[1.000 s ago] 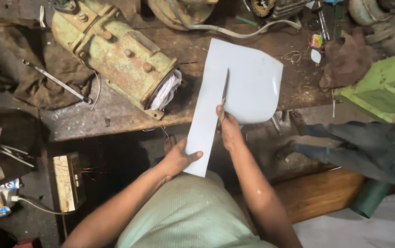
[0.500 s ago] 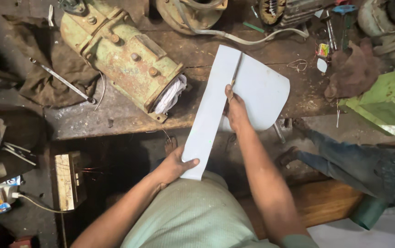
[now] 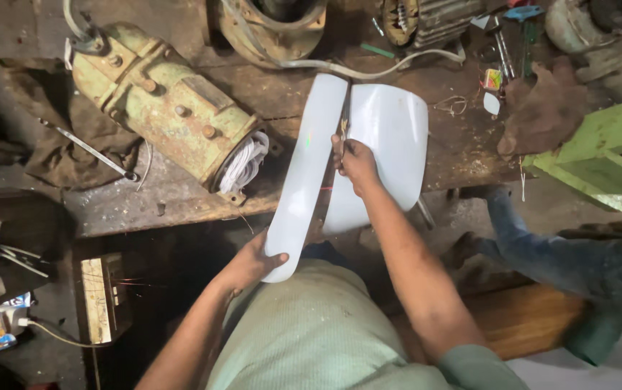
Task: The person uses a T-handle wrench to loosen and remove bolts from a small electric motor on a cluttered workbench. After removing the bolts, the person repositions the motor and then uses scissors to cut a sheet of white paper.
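The left hand (image 3: 253,263) pinches the near end of a white sheet (image 3: 390,144); the right hand (image 3: 356,162), arm outstretched, is clenched around scissors (image 3: 343,123) over the desk (image 3: 181,195).

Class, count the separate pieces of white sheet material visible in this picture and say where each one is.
2. A narrow white sheet strip is on the left, its lower end held by the left hand. A wider white sheet piece lies right of the cut, beside the right hand. They may remain joined at the top.

Two hands (image 3: 253,263) (image 3: 354,160) worked one white sheet (image 3: 383,137). One green motor (image 3: 163,108) lay upper left. One wrench (image 3: 91,150) lay beside it.
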Available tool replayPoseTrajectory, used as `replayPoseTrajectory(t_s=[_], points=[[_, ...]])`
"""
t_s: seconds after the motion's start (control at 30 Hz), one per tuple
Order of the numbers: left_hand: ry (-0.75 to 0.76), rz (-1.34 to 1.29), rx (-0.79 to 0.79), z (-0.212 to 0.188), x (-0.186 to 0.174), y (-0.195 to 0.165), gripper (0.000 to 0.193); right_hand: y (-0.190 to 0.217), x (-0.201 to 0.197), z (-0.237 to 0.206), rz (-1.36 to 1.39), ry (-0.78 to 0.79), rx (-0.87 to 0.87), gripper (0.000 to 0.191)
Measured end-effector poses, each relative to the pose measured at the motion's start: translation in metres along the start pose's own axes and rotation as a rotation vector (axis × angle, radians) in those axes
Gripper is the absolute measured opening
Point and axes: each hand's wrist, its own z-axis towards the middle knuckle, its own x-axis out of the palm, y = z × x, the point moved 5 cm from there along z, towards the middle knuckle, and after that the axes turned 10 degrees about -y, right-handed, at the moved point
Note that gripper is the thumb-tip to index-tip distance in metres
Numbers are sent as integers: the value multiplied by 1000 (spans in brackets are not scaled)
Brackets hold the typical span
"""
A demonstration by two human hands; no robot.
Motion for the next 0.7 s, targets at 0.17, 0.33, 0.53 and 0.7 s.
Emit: replayPoseTrajectory(t_s=[0.17, 0.33, 0.53, 0.7], points=[[-173, 38, -113, -5, -1, 1, 68, -5, -11, 4, -257, -36, -91, 44], [-276, -153, -90, -11, 11, 6, 66, -13, -39, -18, -621, -163, -629, 35], [-315, -175, -75, -6, 35, 4, 65, -45, -85, -41, -637, -152, -1042, 41], [-296, -119, -97, -3, 52, -6, 60, -37, -102, -34, -710, -96, -1060, 60]])
